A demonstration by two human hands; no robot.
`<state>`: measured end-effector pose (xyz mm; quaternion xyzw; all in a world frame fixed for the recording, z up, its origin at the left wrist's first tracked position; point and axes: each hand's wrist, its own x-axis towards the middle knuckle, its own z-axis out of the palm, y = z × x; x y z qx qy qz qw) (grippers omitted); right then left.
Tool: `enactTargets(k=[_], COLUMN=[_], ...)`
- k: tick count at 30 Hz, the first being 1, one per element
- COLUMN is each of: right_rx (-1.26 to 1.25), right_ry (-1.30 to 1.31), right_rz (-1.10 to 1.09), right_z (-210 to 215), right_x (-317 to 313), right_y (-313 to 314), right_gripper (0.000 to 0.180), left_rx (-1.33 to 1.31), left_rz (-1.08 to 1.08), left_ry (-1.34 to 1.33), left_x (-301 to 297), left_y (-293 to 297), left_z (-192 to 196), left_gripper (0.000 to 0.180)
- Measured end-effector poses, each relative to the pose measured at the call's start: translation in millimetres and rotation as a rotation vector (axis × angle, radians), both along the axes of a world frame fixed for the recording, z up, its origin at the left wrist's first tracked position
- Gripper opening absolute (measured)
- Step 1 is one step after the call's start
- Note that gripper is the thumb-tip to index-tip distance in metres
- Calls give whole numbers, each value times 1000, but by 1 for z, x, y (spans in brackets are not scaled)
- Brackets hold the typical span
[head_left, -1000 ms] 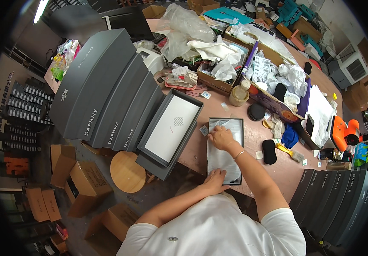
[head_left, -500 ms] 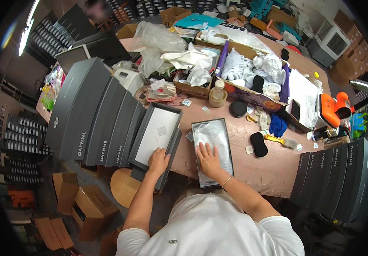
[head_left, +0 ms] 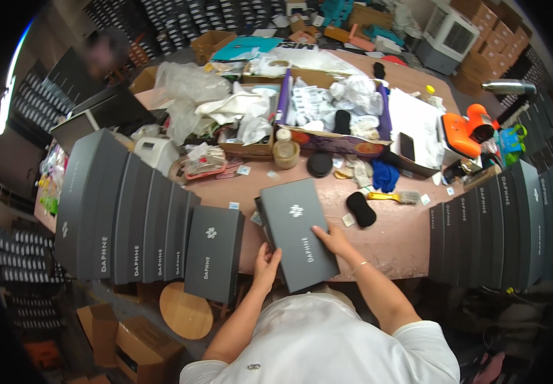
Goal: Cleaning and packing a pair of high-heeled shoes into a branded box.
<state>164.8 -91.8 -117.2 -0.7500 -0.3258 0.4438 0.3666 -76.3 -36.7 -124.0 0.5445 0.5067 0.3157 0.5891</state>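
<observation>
In front of me a dark grey shoebox lid [head_left: 297, 224] lies slightly turned over the shoebox, whose dark side [head_left: 260, 206] shows at the upper left edge; the contents are hidden. My right hand [head_left: 336, 244] grips the lid's right edge, thumb on top and fingers at the side. At the lid's lower left edge is my left hand [head_left: 265, 267], fingers half bent and apart, thumb close against the edge. Left of it stands another closed grey shoebox [head_left: 213, 249].
Rows of grey shoeboxes stand at the left [head_left: 84, 217] and right [head_left: 513, 224]. Beyond lie a black shoe-shaped pad [head_left: 361, 210], a yellow-handled brush [head_left: 395, 196], a blue cloth [head_left: 385, 175], a jar [head_left: 285, 153] and a purple carton [head_left: 334, 142] of crumpled paper.
The lid has come from the left stack onto the open shoebox, covering its white wrapping. Both hands are now at the lid's sides. My view has shifted, so the table appears further left.
</observation>
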Motion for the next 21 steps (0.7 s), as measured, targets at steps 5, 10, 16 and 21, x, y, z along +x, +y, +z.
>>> enactTargets(k=[5, 10, 16, 21], right_rx=[-22, 71, 334, 702], right_ry=[-439, 136, 110, -529], right_rz=[-2, -114, -69, -133], right_z=[13, -17, 72, 230], right_x=[-23, -20, -30, -2], right_y=[17, 6, -82, -196], right_gripper=[70, 73, 94, 99], left_rx=[-435, -770, -573, -429], left_rz=[-152, -344, -453, -682], left_ry=[2, -40, -417, -720], left_x=[-13, -28, 6, 129], left_y=[15, 38, 5, -27], left_z=[-1, -36, 35, 180], left_gripper=[40, 71, 64, 57])
